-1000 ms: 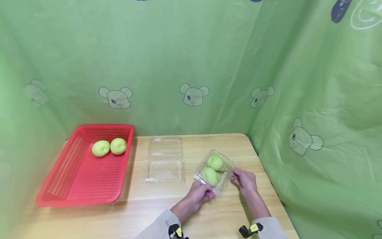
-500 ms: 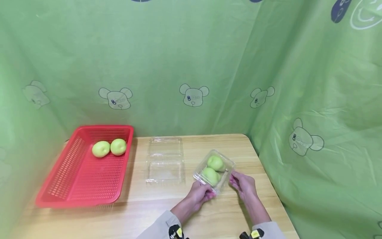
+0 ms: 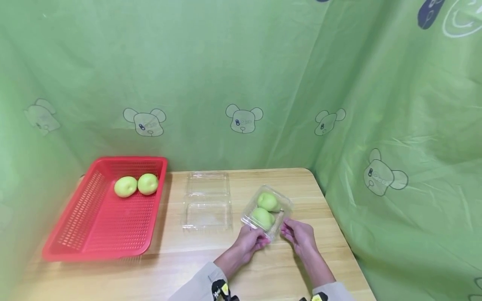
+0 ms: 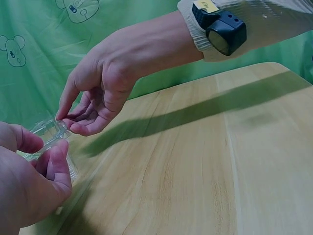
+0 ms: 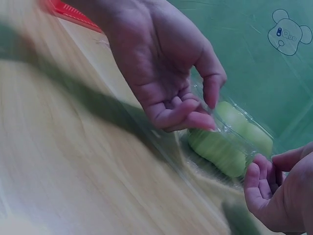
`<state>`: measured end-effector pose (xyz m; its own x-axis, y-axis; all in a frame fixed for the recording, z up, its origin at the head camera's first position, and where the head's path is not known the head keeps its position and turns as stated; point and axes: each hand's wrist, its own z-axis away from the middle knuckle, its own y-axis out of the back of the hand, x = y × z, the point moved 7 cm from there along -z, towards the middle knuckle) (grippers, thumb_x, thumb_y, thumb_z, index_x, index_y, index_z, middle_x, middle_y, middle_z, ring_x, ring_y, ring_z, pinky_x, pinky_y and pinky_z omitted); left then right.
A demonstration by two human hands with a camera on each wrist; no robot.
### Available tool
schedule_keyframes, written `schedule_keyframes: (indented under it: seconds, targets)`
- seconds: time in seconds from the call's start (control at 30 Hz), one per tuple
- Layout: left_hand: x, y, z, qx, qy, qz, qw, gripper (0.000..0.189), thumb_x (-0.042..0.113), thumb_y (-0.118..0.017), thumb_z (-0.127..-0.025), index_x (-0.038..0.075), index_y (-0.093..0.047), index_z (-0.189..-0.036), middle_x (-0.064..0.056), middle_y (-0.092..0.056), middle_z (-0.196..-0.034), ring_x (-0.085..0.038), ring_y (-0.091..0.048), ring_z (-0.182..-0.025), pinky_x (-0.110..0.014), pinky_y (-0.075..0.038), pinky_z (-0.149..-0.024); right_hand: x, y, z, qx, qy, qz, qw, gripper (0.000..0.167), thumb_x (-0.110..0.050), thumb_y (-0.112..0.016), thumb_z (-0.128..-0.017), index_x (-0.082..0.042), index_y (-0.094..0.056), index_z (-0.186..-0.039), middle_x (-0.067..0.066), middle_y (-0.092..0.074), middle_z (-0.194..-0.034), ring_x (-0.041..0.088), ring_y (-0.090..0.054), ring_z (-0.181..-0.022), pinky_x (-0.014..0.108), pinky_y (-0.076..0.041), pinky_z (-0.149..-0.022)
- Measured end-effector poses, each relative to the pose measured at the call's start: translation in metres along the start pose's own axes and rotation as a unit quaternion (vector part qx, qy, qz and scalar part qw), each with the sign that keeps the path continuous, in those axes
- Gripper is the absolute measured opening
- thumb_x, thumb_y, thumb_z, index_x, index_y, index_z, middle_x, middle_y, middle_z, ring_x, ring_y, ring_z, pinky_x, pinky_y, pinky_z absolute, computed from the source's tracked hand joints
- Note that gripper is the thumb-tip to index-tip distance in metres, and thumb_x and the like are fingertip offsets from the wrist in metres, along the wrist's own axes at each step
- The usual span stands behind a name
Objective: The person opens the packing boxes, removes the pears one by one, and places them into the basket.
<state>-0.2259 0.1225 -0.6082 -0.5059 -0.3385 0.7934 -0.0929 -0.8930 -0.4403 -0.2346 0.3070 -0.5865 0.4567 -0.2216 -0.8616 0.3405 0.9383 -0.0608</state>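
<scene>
Two green apples lie inside a clear plastic clamshell box, its lid over them, turned at an angle on the table. My left hand pinches the box's near edge between thumb and curled fingers. At the right-hand edge, close to the near corner, my right hand pinches the rim with its fingertips. Both hands also show in the left wrist view, the left at lower left and the right above it. The right wrist view shows the apples through the plastic.
A red plastic basket stands on the left, with two more green apples at its far end. An unfolded clear clamshell box lies between basket and hands. A green curtain hangs behind and beside the wooden table.
My right hand has moved left and nearer along the box's edge, towards the near corner. The box has shifted slightly left and away, with my left hand still gripping it.
</scene>
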Motion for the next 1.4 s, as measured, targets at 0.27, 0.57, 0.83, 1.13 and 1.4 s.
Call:
schedule_keyframes:
  seconds: [0.27, 0.57, 0.83, 1.13, 1.4]
  targets:
    - [0.001, 0.002, -0.001, 0.008, 0.001, -0.002, 1.0, 0.03, -0.002, -0.059, -0.084, -0.001, -0.057, -0.115, -0.004, -0.064, -0.086, -0.012, -0.064, -0.072, -0.019, -0.058, -0.065, 0.008, -0.003, 0.004, 0.006, 0.002, -0.007, 0.9999, 0.039, -0.008, -0.068, -0.097, 0.011, -0.06, -0.131, 0.006, -0.078, -0.086, 0.01, -0.074, -0.074, 0.024, -0.067, -0.078]
    - [0.004, 0.002, -0.001, 0.011, -0.002, -0.001, 0.9999, 0.032, -0.002, -0.059, -0.084, -0.004, -0.056, -0.115, -0.004, -0.064, -0.084, -0.011, -0.064, -0.07, -0.018, -0.058, -0.063, 0.011, -0.008, 0.004, -0.012, 0.012, 0.001, 0.9999, 0.04, -0.007, -0.068, -0.097, 0.013, -0.059, -0.13, 0.007, -0.078, -0.087, 0.011, -0.074, -0.074, 0.025, -0.067, -0.078]
    - [0.005, 0.004, 0.0, 0.024, 0.003, -0.01, 0.9996, 0.03, -0.002, -0.059, -0.082, -0.006, -0.059, -0.112, -0.003, -0.066, -0.079, -0.01, -0.064, -0.067, -0.018, -0.058, -0.061, 0.008, -0.012, 0.009, -0.047, 0.026, 0.045, 0.9976, 0.044, -0.003, -0.07, -0.094, 0.015, -0.058, -0.132, 0.01, -0.078, -0.091, 0.013, -0.073, -0.077, 0.025, -0.066, -0.079]
    - [0.006, 0.004, 0.005, 0.039, 0.022, -0.003, 0.999, 0.021, -0.001, -0.06, -0.082, -0.003, -0.063, -0.104, -0.003, -0.067, -0.076, -0.009, -0.065, -0.064, -0.015, -0.057, -0.058, -0.001, -0.016, 0.012, -0.087, 0.03, 0.087, 0.9919, 0.041, 0.003, -0.065, -0.094, 0.018, -0.055, -0.131, 0.008, -0.075, -0.086, 0.012, -0.071, -0.077, 0.02, -0.065, -0.073]
    - [0.005, 0.003, 0.006, 0.037, 0.024, -0.002, 0.999, 0.021, -0.001, -0.06, -0.082, -0.002, -0.063, -0.102, -0.003, -0.067, -0.076, -0.009, -0.066, -0.065, -0.016, -0.058, -0.06, -0.002, -0.018, 0.013, -0.094, 0.026, 0.092, 0.991, 0.038, 0.002, -0.064, -0.095, 0.018, -0.055, -0.129, 0.005, -0.073, -0.083, 0.011, -0.07, -0.076, 0.02, -0.065, -0.073]
